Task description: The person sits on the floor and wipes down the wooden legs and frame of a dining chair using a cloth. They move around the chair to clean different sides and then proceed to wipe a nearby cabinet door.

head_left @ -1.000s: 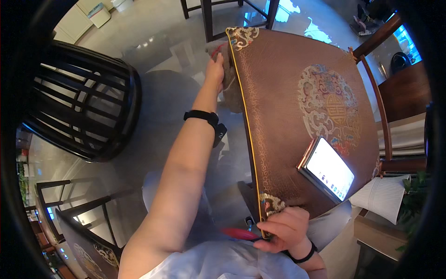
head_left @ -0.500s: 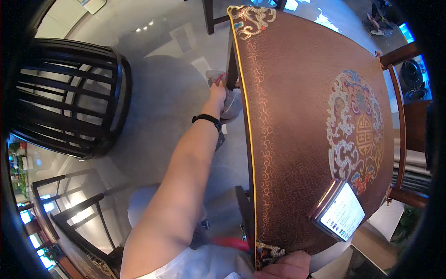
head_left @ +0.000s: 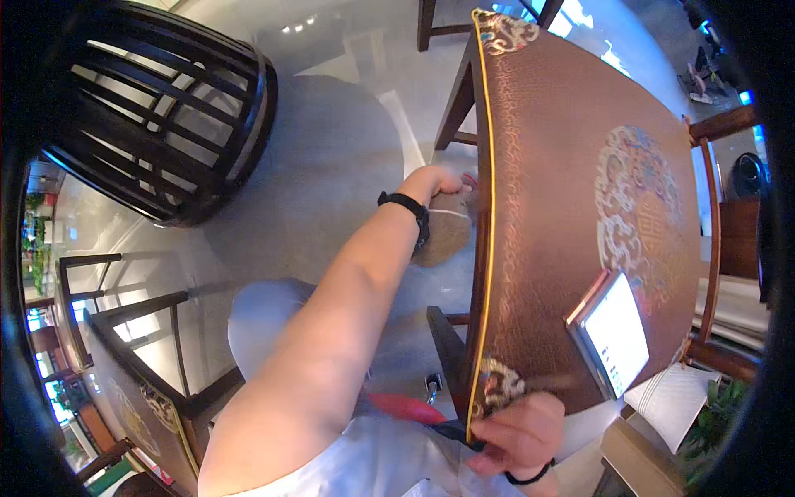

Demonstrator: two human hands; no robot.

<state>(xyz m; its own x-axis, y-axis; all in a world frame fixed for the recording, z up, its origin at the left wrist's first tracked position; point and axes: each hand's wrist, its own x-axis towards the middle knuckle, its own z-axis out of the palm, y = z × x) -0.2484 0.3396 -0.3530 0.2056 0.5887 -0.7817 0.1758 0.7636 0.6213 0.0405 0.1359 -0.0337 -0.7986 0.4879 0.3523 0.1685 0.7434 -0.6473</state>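
Dark slatted round stool (head_left: pixel 178 108) on pale polished floor (head_left: pixel 331 157). Left hand (head_left: pixel 443 184) grips the brown embroidered tablecloth (head_left: pixel 580 199) at its edge; right hand (head_left: pixel 517 431) pinches its near corner — lit tablet (head_left: pixel 613 335) lies on it.

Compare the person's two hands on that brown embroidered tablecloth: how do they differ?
The left hand reaches far out to the brown embroidered tablecloth's gold-trimmed side edge; the right hand stays close, pinching its near corner. The left wrist wears a broad black band, the right a thin one. Both touch the cloth.
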